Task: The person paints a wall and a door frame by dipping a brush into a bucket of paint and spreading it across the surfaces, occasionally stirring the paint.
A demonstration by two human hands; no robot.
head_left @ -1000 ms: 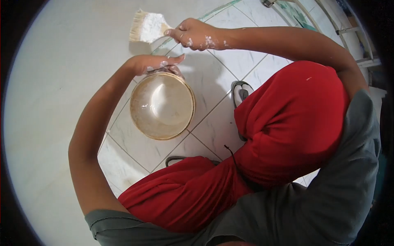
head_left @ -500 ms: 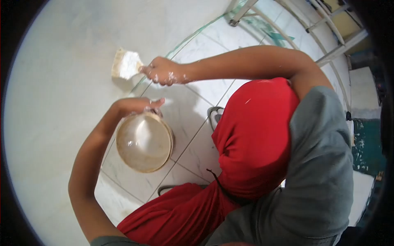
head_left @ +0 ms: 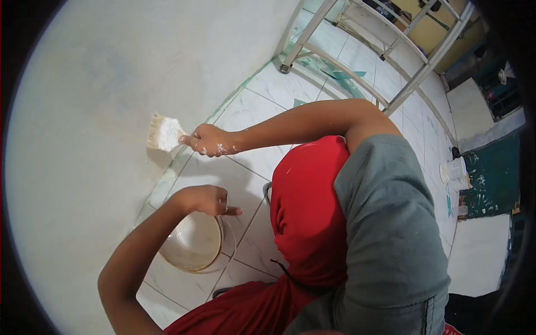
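Observation:
My right hand (head_left: 212, 139) is closed around the handle of a wide paintbrush (head_left: 167, 134). White paint coats the brush, and its pale bristle tips are against or very near the white wall (head_left: 100, 111); contact is hard to tell. Paint specks dot the hand. Below it, my left hand (head_left: 205, 201) hovers over the rim of a round bucket (head_left: 195, 245), one finger stretched out and the others partly curled. It appears to hold nothing. The bucket stands on the tiled floor with its thin handle (head_left: 233, 237) hanging at the side; my left hand and forearm hide part of it.
Green tape (head_left: 237, 92) runs along the wall's foot. A metal frame (head_left: 335, 61) stands ahead on the tiles. To the right are a white bucket (head_left: 455, 173) and a paint-spattered green panel (head_left: 491, 167). My red-clothed knee (head_left: 310, 190) is close to the bucket.
The view has shifted, so things sit lower. My left hand has come off the bucket's rim, and the bucket, more tilted before, rests on the floor. My right hand still holds the brush by the wall.

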